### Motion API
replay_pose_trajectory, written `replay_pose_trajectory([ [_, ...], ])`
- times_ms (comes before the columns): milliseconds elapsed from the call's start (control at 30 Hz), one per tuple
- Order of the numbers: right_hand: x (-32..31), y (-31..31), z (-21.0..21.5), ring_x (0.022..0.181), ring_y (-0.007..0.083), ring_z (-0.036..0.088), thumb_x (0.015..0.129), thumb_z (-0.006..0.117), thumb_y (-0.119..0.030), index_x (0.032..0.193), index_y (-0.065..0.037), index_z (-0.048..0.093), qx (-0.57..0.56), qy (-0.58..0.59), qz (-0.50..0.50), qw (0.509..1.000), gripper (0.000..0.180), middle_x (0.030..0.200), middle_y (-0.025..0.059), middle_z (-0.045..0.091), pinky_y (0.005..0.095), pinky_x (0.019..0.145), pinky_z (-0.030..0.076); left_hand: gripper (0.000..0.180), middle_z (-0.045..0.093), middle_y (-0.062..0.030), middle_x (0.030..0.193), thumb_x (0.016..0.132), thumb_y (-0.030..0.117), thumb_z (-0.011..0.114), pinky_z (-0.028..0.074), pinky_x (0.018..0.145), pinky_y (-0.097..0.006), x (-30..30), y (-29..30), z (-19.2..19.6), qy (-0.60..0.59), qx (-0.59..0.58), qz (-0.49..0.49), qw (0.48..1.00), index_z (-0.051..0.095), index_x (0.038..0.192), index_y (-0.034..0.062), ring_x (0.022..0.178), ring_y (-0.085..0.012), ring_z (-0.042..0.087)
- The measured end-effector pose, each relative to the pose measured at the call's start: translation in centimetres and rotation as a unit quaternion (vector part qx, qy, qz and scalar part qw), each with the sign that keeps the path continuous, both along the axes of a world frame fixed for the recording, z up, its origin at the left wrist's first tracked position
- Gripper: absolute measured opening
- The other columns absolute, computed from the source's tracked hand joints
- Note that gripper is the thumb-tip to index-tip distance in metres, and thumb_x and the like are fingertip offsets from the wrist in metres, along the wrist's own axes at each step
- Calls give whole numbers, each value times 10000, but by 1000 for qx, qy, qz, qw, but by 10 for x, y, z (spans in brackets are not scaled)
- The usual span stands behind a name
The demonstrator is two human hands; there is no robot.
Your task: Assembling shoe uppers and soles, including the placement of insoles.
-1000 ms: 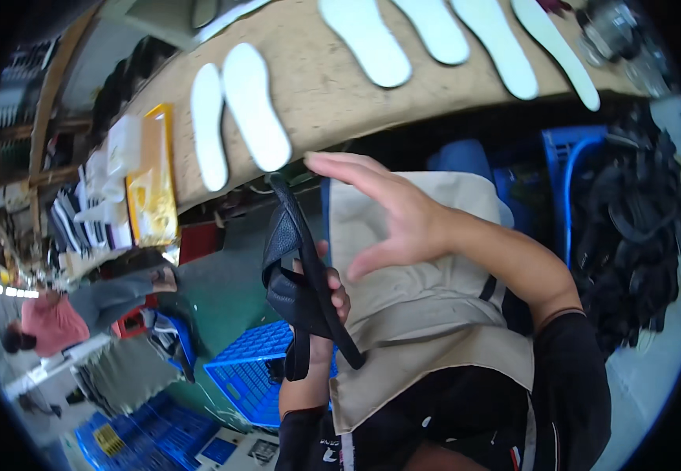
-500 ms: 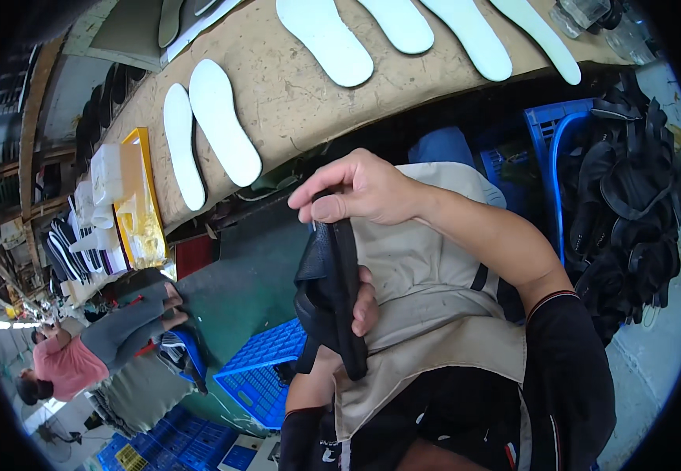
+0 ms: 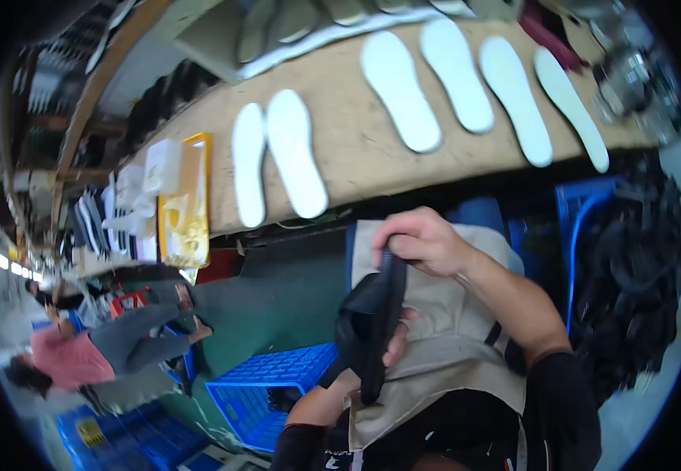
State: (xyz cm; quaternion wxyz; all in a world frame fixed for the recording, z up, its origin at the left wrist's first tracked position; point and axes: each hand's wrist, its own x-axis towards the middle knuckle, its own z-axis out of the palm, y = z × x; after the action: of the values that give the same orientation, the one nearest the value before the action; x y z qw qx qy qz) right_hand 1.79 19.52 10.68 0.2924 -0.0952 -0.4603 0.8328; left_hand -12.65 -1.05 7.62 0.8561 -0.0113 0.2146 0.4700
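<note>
A black sandal [image 3: 388,314] with a wide upper strap is held on end in front of my apron, its sole edge turned toward the right. My left hand [image 3: 398,344] grips it from behind along the lower half, with only some fingers showing past the sole. At the top end, my right hand [image 3: 425,242] is closed, thumb and fingers pinching the sandal's tip. Beyond my hands, a pair of white insoles [image 3: 297,157] lies on the worktable [image 3: 340,169]. Several more white insoles [image 3: 403,94] lie farther right on it.
A yellow tray [image 3: 195,200] and white containers [image 3: 164,166] sit at the table's left. Blue crates [image 3: 234,404] stand on the floor. At right, black sandals are heaped [image 3: 631,290] by a blue crate. Another person [image 3: 81,353] sits at far left.
My view has shifted, so the table and insoles appear lower and farther right. My right fingers, earlier stretched out over the sandal's tip, are now curled around it. My left hand keeps its hold.
</note>
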Motion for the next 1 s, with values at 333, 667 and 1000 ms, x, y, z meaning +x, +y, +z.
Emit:
replay_pose_trajectory([
  [333, 4, 14, 20, 957, 223, 661, 987, 589, -116, 1282, 55, 584, -1, 59, -157, 986, 341, 1154, 190, 681, 302, 881, 536, 674, 664, -137, 907, 825, 241, 778, 471, 548, -278, -73, -33, -16, 124, 122, 119, 978, 503, 1357, -69, 657, -182, 613],
  [667, 15, 24, 34, 899, 164, 661, 958, 609, -55, 1153, 52, 685, 98, -188, -167, 963, 235, 1059, 123, 725, 255, 838, 537, 560, 622, -128, 1277, 853, -129, 563, 472, 944, -250, -190, 92, 50, 609, 70, 366, 700, 483, 1402, -55, 1099, -187, 606],
  [1000, 28, 59, 80, 707, 93, 585, 938, 639, -46, 1017, 32, 743, 207, -312, -196, 906, 152, 881, 69, 739, 202, 679, 486, 456, 678, -223, 1157, 927, 101, 642, 520, 884, -328, -292, 270, 21, 796, 111, 337, 489, 552, 1335, -82, 1000, -285, 674],
])
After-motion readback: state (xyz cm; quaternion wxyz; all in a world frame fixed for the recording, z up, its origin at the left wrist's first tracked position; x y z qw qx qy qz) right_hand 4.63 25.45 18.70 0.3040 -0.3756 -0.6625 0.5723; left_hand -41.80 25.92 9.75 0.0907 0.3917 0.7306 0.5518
